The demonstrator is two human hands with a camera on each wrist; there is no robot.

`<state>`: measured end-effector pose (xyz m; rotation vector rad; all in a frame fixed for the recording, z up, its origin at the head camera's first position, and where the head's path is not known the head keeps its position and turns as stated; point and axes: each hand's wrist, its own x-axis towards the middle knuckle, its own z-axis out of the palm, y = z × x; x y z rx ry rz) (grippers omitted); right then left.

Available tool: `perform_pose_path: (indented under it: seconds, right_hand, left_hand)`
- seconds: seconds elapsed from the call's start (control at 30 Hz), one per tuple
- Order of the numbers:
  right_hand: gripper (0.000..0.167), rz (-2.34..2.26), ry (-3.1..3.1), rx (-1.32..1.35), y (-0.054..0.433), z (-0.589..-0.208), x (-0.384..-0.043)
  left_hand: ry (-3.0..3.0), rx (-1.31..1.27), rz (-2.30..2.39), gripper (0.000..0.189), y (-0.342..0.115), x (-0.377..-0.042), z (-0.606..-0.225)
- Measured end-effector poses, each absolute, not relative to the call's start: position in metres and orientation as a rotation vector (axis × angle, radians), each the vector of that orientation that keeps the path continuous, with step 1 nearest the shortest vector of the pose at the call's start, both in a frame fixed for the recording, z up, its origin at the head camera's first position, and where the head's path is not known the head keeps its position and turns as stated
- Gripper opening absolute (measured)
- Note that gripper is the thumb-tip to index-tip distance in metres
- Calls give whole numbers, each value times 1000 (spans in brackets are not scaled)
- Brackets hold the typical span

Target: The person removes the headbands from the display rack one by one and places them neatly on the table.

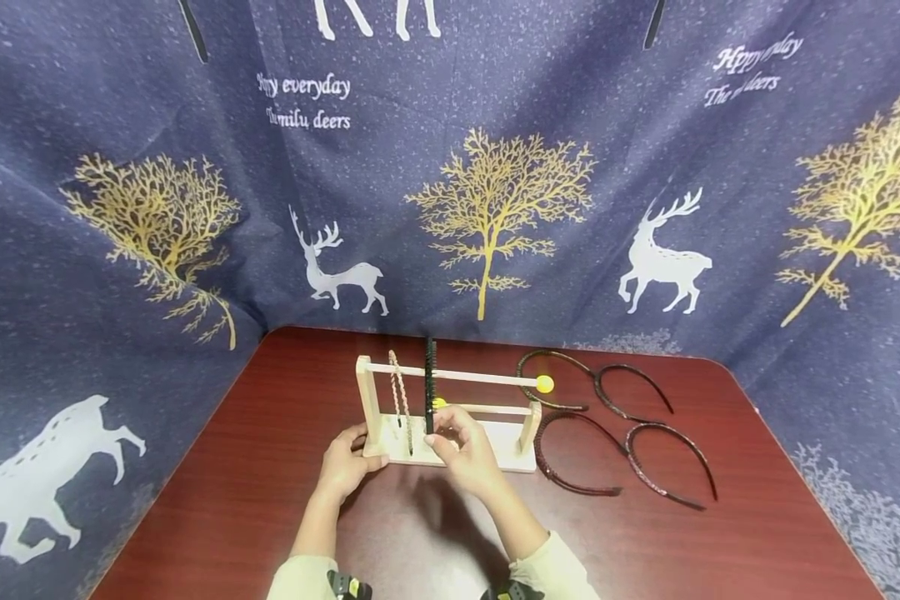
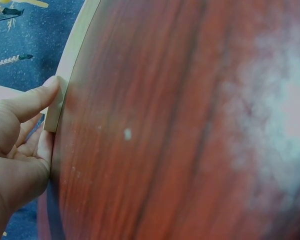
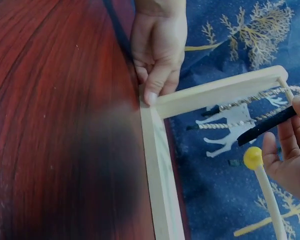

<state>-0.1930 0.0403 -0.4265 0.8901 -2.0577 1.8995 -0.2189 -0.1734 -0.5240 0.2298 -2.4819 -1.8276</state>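
Observation:
A pale wooden headband stand (image 1: 508,437) with two horizontal rods stands on the table. My left hand (image 1: 342,467) grips the left end of its base, thumb on top; the left wrist view shows the thumb on the base edge (image 2: 65,70). A light braided headband (image 1: 401,392) hangs over the upper rod near the left post. Just right of it is a black headband (image 1: 430,383), also over the upper rod. My right hand (image 1: 467,454) pinches its lower end between thumb and fingers, close to the yellow ball of the lower rod. The right wrist view shows that black end (image 3: 265,127) clearly.
Several dark headbands (image 1: 577,489) lie on the reddish-brown table (image 1: 247,467), right of the stand. A yellow ball (image 1: 544,384) caps the right end of the upper rod. Behind the table hangs a blue cloth (image 1: 435,275) printed with deer and trees.

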Motion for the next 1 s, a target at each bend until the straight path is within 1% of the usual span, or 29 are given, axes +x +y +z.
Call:
perform_pose_path:
  seconds: [0.17,0.43,0.63,0.87,1.0]
  right_hand:
    - [17,1822,-2053,908,52,-426,-190]
    - [21,1800,-1987,892,79,-445,-205]
    - [19,1826,-1910,861,96,-443,-206]
    - [22,1812,-1848,802,114,-441,-204]
    - [19,1836,-1808,765,124,-440,-203]
  left_hand:
    - [-2482,225,-1829,70,-172,-218,-524]
    - [-2481,229,-1830,70,-173,-218,-522]
    - [-2484,219,-1833,71,-174,-218,-522]
    - [-2496,225,-1825,71,-175,-218,-522]
    - [-2490,224,-1832,70,-174,-219,-522]
